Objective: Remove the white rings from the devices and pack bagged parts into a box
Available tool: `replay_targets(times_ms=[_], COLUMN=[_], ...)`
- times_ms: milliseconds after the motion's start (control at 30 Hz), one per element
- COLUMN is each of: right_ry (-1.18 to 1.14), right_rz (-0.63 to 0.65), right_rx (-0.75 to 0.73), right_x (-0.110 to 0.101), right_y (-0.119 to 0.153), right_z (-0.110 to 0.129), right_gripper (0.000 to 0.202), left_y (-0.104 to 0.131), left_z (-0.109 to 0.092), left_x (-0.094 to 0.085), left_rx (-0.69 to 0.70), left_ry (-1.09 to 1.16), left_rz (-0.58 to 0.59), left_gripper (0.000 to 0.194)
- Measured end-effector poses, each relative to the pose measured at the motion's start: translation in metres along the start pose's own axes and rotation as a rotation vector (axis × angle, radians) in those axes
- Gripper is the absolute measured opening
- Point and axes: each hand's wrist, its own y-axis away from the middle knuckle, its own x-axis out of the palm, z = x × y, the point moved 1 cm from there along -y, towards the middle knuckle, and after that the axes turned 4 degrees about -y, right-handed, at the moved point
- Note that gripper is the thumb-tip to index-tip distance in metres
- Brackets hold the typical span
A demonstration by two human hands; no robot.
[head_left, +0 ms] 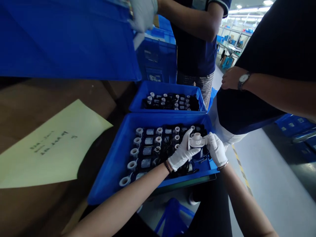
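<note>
Over the near blue crate (106, 164), my white-gloved left hand (183, 152) is closed around a white plastic pump housing (197, 140) with a round raised port. On its right side, my gloved right hand (216, 148) pinches the housing's side spout. Rows of dark cylindrical pumps with white ring-shaped ends, such as this pump (145, 163), lie in the crate with pale labels and black cables. Whether a dark pump body is joined to the held housing is hard to make out, since my fingers cover part of it.
Behind stands a second blue crate (138, 102) of similar pumps. A co-worker's gloved hand (144, 16) holds a large blue bin (74, 39) at upper left. Another person's arm (269, 92) is close on the right. A yellow handwritten sheet (56, 148) lies left; a blue stool (172, 217) is below.
</note>
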Motion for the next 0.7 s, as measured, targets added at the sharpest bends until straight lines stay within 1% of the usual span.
replay_targets(times_ms=[67,133,233,267,333,367,433,500,533,600,633,700], right_ry=[0.167,0.346,0.565,0.615,0.673,0.680,0.659,0.581,0.521,0.378,0.314,0.246], right_rz=[-0.083,-0.106,-0.055,-0.027,0.053,0.099,0.187,0.249,0.262,0.282,0.292,0.322], right_rx=[-0.067,-0.121,-0.252,-0.327,-0.533,-0.653,-0.860,-1.014,-1.067,-1.131,-1.135,-1.075], right_x=[0.003,0.002,-0.008,-0.012,-0.022,-0.027,-0.034,-0.039,-0.041,-0.044,-0.046,-0.049], right_y=[-0.001,-0.003,-0.007,-0.009,-0.013,-0.016,-0.021,-0.026,-0.028,-0.030,-0.031,-0.030], right_z=[-0.005,-0.009,-0.010,-0.009,-0.005,-0.002,0.006,0.014,0.018,0.025,0.027,0.028], right_gripper=[0.052,0.051,0.045,0.041,0.036,0.035,0.032,0.032,0.033,0.035,0.033,0.020], left_y=[0.001,0.003,0.006,0.007,0.009,0.009,0.009,0.007,0.006,0.004,0.003,0.003], left_z=[0.003,0.003,-0.003,-0.007,-0.016,-0.020,-0.028,-0.035,-0.038,-0.043,-0.045,-0.048], left_x=[-0.002,-0.002,-0.001,-0.001,-0.001,-0.002,-0.004,-0.005,-0.006,-0.005,-0.004,-0.001], left_rx=[-0.006,-0.039,-0.051,-0.050,-0.072,-0.106,-0.221,-0.333,-0.364,-0.369,-0.355,-0.340], left_ry=[0.047,0.092,0.188,0.219,0.274,0.314,0.398,0.468,0.490,0.513,0.522,0.525], left_rz=[0.005,0.025,0.083,0.110,0.170,0.182,0.164,0.090,0.054,0.025,0.020,0.031], left_gripper=[0.110,0.100,0.071,0.062,0.048,0.044,0.040,0.041,0.042,0.045,0.045,0.047])
